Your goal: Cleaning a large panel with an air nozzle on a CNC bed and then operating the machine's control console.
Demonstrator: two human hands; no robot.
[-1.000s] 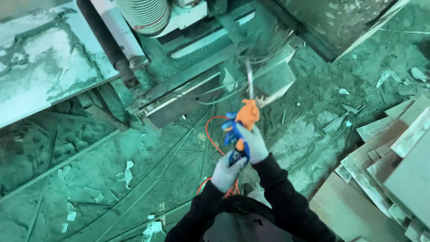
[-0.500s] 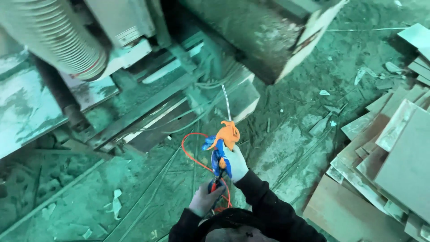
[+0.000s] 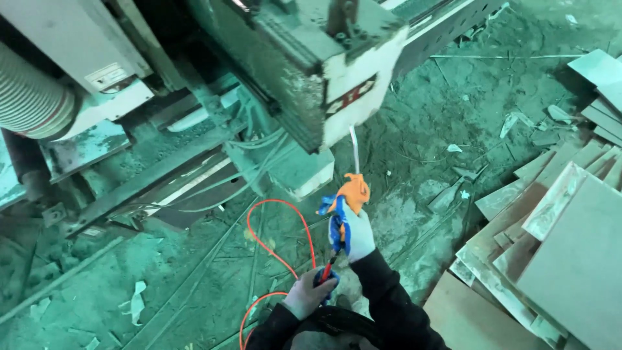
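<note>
Two gloved hands, left hand (image 3: 310, 293), right hand (image 3: 353, 230), one air gun (image 3: 353, 188), one orange hose (image 3: 282, 259)

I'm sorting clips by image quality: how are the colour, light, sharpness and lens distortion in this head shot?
Head view: a strong green-teal cast tints the dusty floor and the machine; the light is flat and dim, with deep shadow under the machine and no glare. The right hand on the orange air gun is fairly sharp; floor debris looks soft. The wide lens bends straight edges near the borders.
</note>
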